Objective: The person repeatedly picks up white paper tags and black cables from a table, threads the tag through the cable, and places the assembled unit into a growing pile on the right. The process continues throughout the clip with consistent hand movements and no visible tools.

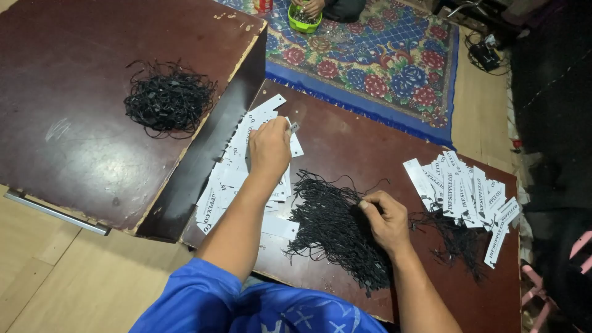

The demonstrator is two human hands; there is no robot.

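Head view: one white tag (pixel 292 128) is pinched by the left hand (pixel 269 148) above a tag pile (pixel 229 179). At four o'clock, black strings (pixel 336 231) are gripped by the right hand (pixel 386 219).

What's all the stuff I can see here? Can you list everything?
white paper tags: a spread heap, white, under the left hand
white paper tags with strings: a pile, white, right end of the board
black strings: a loose bundle, black, by the right hand
black string tangle: one, black, on the raised board
dark wooden boards: two, reddish brown, on the floor
flowered rug: one, blue and red, behind
green bowl: one, green, on the rug
left hand: pinching one tag
right hand: fingers on the strings
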